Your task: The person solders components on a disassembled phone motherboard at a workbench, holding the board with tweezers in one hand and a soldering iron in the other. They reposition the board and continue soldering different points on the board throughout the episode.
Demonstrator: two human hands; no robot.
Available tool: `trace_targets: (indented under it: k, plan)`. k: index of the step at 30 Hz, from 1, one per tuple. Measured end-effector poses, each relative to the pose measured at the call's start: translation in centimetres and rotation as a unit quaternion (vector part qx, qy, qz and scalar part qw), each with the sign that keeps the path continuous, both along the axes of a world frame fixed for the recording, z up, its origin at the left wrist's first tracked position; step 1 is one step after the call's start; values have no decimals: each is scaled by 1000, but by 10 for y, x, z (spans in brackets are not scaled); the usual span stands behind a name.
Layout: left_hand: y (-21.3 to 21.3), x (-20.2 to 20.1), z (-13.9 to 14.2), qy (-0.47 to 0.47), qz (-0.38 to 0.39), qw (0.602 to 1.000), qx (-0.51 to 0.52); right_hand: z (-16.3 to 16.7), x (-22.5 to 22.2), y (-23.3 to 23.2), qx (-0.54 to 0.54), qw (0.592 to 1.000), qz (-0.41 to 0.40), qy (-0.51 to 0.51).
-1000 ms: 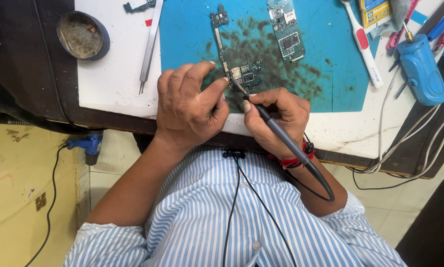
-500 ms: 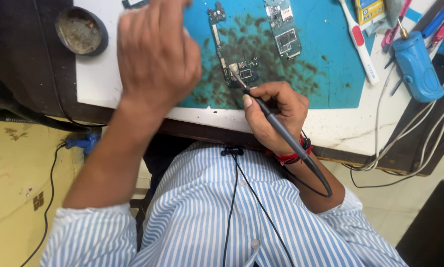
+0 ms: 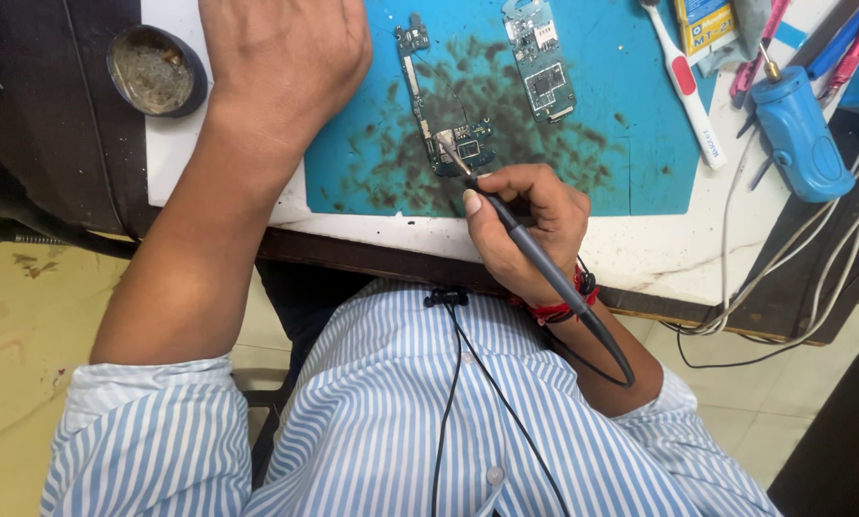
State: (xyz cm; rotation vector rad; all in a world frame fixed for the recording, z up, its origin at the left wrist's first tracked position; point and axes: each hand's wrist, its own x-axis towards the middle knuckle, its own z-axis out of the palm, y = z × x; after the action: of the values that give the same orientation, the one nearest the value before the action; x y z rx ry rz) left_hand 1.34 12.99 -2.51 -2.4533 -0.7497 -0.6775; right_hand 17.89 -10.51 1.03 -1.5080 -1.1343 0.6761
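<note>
- We are gripping the soldering iron (image 3: 544, 273) in our right hand (image 3: 525, 225), tip touching the circuit board (image 3: 449, 124) on the blue mat (image 3: 631, 144).
- Our left hand (image 3: 281, 57) is hovering empty, so the loose board risks sliding, smearing solder.

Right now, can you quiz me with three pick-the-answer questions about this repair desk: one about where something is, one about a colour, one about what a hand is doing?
1. Where is the round tin?
A. left of the mat
B. on the mat
C. by the toothbrush

2. What colour is the work mat?
A. red
B. teal blue
C. yellow

3. What is the right hand doing?
A. resting open
B. holding a toothbrush
C. holding the soldering iron

Answers:
1. A, it sits off the mat's left edge.
2. B, teal blue with dark stains.
3. C, its tip touches the long circuit board.
</note>
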Motion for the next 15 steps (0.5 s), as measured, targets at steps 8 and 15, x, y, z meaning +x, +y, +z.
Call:
trace_targets:
  k: [8, 15]
  plan:
    - [-2, 3, 3, 5, -9, 1000, -2, 0, 2, -1, -1, 1000, 0, -23]
    - [-25, 4, 31, -56, 5, 986, -154, 0, 2, -1, 1, 1000, -1, -26]
